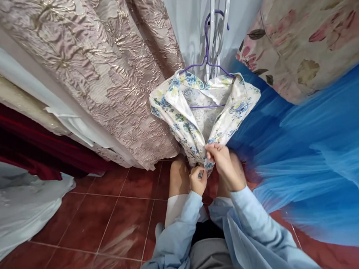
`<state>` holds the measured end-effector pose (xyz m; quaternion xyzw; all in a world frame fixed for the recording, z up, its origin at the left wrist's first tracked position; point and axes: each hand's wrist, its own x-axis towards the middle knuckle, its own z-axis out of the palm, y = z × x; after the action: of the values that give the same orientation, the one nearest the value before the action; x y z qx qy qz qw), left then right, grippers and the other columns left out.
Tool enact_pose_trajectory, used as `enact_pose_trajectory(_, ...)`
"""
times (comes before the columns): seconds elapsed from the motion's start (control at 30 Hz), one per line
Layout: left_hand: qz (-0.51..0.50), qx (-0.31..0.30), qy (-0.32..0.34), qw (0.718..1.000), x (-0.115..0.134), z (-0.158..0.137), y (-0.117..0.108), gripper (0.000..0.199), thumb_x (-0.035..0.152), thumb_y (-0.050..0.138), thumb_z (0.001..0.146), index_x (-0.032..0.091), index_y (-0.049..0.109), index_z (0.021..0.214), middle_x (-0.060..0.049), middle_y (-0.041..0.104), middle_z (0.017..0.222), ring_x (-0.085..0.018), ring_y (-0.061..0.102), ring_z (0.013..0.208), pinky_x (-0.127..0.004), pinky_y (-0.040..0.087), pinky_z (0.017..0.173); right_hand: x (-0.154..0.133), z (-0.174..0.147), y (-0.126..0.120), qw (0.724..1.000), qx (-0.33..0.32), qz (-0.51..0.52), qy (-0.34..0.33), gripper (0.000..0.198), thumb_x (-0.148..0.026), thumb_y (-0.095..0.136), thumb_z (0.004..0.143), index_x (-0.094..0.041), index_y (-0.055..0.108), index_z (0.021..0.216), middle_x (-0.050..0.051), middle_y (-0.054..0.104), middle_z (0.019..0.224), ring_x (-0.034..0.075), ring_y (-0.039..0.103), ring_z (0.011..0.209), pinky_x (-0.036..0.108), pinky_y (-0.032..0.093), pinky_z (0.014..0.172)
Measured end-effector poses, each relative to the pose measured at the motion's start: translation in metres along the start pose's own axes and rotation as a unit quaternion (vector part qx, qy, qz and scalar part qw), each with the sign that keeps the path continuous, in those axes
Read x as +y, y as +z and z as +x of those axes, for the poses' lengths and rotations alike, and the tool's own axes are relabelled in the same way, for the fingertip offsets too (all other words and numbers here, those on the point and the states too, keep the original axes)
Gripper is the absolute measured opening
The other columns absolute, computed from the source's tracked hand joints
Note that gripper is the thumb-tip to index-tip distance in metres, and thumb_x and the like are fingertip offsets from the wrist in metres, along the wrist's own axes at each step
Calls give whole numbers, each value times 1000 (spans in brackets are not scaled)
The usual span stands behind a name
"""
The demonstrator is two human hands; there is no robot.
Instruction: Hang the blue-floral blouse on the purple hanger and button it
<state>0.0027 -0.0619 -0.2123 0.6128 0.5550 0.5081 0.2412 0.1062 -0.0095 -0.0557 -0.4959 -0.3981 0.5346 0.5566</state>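
In front of me a white blouse [181, 118] with blue and yellow flowers hangs on a purple hanger [206, 50]. Its collar and upper front gape apart, so the inside of the back and the hanger's lower bar show. My right hand [220, 158] pinches the front edge where the two sides meet. Lower down and a little to the left, my left hand [198, 180] is closed on the blouse's front edge too. Whether a button lies under the fingers of either hand I cannot tell. The blouse's lower part is mostly hidden behind my hands.
A pink-gold embossed dress [105, 74] hangs close on the left, with a dark red garment [25, 137] farther out. Blue tulle [317, 156] and a floral cloth [309, 41] hang on the right. White metal rods [213, 34] stand behind the hanger. Red tiles [112, 220] cover the floor.
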Motion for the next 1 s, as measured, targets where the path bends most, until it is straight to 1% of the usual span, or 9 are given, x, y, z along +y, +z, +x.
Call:
enact_pose_trajectory(0.2,10,-4,34,999,7,4,0,18,25,64,90,19,66,73,-3,67,71,-19,63,74,-28,48,74,-79,83,19,991,32,32,-123,34,-22,69,75,-19,49,49,-4,45,42,5,34,36,21,23,38)
enact_pose_trajectory(0.33,0,-15,44,999,17,4,4,19,21,65,88,19,64,69,-3,66,69,-19,62,73,-29,48,72,-117,134,27,985,42,3,-165,35,-20,71,81,-17,49,53,-4,46,46,5,38,39,20,27,40)
enact_pose_trajectory(0.43,-5,-52,18,998,20,1,6,21,21,66,87,19,63,67,-3,64,66,-19,61,70,-31,48,73,-129,148,27,977,30,-41,-205,38,-24,65,92,-15,52,58,-4,45,48,5,42,43,20,30,45)
enact_pose_trajectory(0.53,-11,-101,22,995,20,13,-4,18,26,67,88,19,67,71,-4,65,72,-19,61,71,-32,50,76,-130,136,24,971,11,-81,-225,38,-27,58,99,-14,55,64,-4,47,50,4,43,46,21,32,50)
enact_pose_trajectory(0.6,-30,-112,60,992,26,37,-20,16,33,68,89,18,74,89,-8,68,88,-20,63,78,-32,52,80,-130,120,20,971,3,-95,-219,37,-27,56,101,-14,54,66,-6,48,50,3,41,45,21,31,50)
enact_pose_trajectory(0.63,-41,-94,84,991,33,55,-31,25,37,68,89,17,74,103,-10,67,96,-19,63,80,-32,52,81,-130,111,18,973,-2,-99,-210,38,-26,55,101,-15,53,66,-6,47,49,2,40,44,21,30,50)
enact_pose_trajectory(0.77,-76,-12,169,983,98,143,-77,41,43,65,94,20,65,128,-4,62,87,-19,62,81,-33,52,88,-134,81,16,983,-10,-94,-156,35,-14,56,99,-17,51,65,-9,43,44,2,33,41,24,23,47)
enact_pose_trajectory(0.9,-66,-89,252,961,180,220,-104,29,29,65,95,23,65,123,-4,65,97,-21,65,93,-38,49,101,-140,69,18,987,-17,-80,-137,32,-8,55,97,-18,53,67,-9,44,41,4,32,40,27,21,45)
enact_pose_trajectory(1.0,15,-137,286,948,207,254,-103,9,15,63,93,19,69,98,-7,65,95,-29,61,104,-50,42,110,-142,70,19,986,-18,-89,-143,33,-7,54,97,-18,55,67,-9,45,41,3,32,37,27,18,44)
